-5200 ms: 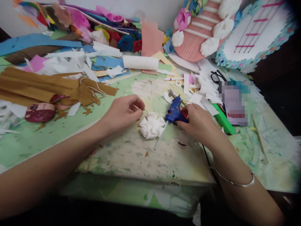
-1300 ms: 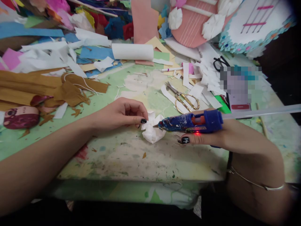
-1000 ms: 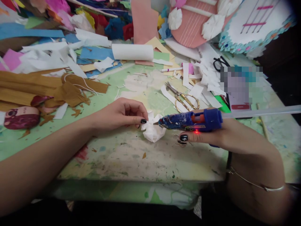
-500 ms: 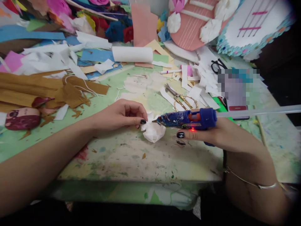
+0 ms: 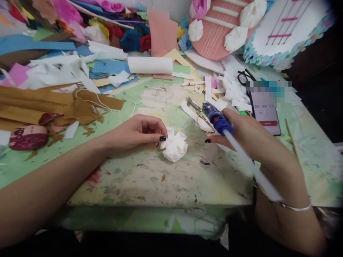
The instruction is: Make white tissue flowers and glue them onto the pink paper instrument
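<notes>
A small white paper flower sits low over the stained tabletop, in the middle of the view. My left hand pinches its left edge between thumb and fingers. To the right, my right hand is wrapped round a blue hot glue gun. The gun's nozzle end points away toward the scissors, and a long clear glue stick sticks out of its back toward me. The gun is apart from the flower. Its trigger side is hidden by my hand.
A white paper roll lies behind the flower. Brown crepe paper and a maroon-and-pink rounded object are at left. At right lie a phone, black-handled scissors and white paper strips. Decorated guitar shapes stand behind.
My right hand has drawn the glue gun back from the flower and swung its nozzle away, up and to the right. My left hand keeps its pinch on the flower.
</notes>
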Demonstrator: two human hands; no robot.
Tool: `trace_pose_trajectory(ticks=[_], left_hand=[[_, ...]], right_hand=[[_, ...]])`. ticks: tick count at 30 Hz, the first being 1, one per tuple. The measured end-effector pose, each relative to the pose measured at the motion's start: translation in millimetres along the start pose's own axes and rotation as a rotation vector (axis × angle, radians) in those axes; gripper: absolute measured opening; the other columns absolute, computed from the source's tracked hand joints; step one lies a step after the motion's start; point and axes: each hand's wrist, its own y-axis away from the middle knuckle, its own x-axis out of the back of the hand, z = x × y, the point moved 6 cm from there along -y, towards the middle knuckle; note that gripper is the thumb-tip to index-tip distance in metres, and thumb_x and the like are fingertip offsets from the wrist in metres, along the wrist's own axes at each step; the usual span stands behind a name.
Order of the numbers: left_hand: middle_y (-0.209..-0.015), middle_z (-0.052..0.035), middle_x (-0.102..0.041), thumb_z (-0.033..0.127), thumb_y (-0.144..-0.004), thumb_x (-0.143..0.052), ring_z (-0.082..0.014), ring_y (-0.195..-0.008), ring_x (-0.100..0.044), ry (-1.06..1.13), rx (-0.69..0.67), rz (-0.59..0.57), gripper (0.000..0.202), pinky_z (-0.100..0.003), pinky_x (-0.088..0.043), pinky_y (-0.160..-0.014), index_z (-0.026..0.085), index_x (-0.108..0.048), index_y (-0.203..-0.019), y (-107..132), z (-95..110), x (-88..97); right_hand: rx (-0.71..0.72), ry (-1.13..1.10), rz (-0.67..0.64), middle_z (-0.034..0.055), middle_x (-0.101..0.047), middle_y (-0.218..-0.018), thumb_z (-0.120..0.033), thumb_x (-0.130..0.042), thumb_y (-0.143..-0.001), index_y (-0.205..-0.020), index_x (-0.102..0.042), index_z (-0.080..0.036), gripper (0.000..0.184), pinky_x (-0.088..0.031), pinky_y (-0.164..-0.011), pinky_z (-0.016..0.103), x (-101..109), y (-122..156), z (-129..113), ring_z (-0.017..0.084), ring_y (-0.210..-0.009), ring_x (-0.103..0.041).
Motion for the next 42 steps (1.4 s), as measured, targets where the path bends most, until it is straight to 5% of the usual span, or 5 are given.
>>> trace_pose_trajectory(ticks=[7,13,21,31,42], left_hand=[[-0.069,-0.0014,-0.066,0.02,-0.084,-0.064,-0.0073,-0.059,-0.058,-0.015,-0.025,-0.012,0.006,-0.013,-0.045,-0.054,0.015,-0.068,-0.084,-0.2,0.8,-0.1],[-0.07,-0.0012,-0.066,0.02,-0.085,-0.064,-0.0072,-0.06,-0.058,-0.014,-0.013,-0.013,0.007,-0.013,-0.045,-0.055,0.016,-0.068,-0.085,0.3,0.5,0.5],[-0.068,-0.0011,-0.065,0.021,-0.085,-0.065,-0.006,-0.056,-0.054,0.023,-0.022,-0.003,0.006,-0.012,-0.041,-0.05,0.016,-0.068,-0.083,1.1,2.8,-1.0],[-0.063,0.0003,-0.063,0.022,-0.083,-0.069,-0.0046,-0.05,-0.051,0.074,-0.032,0.017,0.006,-0.01,-0.039,-0.044,0.018,-0.069,-0.08,8.7,7.1,1.7],[-0.061,0.0009,-0.06,0.031,-0.075,-0.08,-0.0091,-0.053,-0.053,0.331,-0.267,0.141,0.011,-0.02,-0.042,-0.049,0.024,-0.071,-0.076,22.6,20.4,13.6]], right_hand=[[-0.014,0.142,-0.131,0.0094,-0.059,-0.092,-0.041,-0.065,-0.076,-0.098,-0.046,-0.018,0.037,-0.039,-0.058,0.033,-26.1,-5.8,8.1,0.025,-0.076,-0.057],[0.164,0.016,0.055,0.017,-0.057,-0.118,-0.046,-0.076,-0.068,-0.113,-0.053,-0.017,0.059,-0.046,-0.085,0.047,-7.4,-2.0,-5.6,0.036,-0.109,-0.053],[0.15,-0.507,-0.386,-0.0035,-0.06,-0.052,-0.027,-0.049,-0.09,-0.094,-0.068,-0.018,0.021,-0.042,-0.052,0.025,-27.2,12.5,-45.9,0.011,-0.046,-0.057],[0.006,-0.872,-0.537,-0.0002,-0.071,-0.075,-0.024,-0.062,-0.081,-0.108,-0.056,-0.02,0.029,-0.047,-0.039,0.022,-66.0,13.5,-49.0,0.01,-0.04,-0.06],[-0.122,-1.315,-0.429,0.0038,-0.068,-0.088,-0.031,-0.062,-0.087,-0.085,-0.054,-0.016,0.017,-0.06,-0.063,0.022,-45.9,5.8,-52.9,0.011,-0.067,-0.071]])
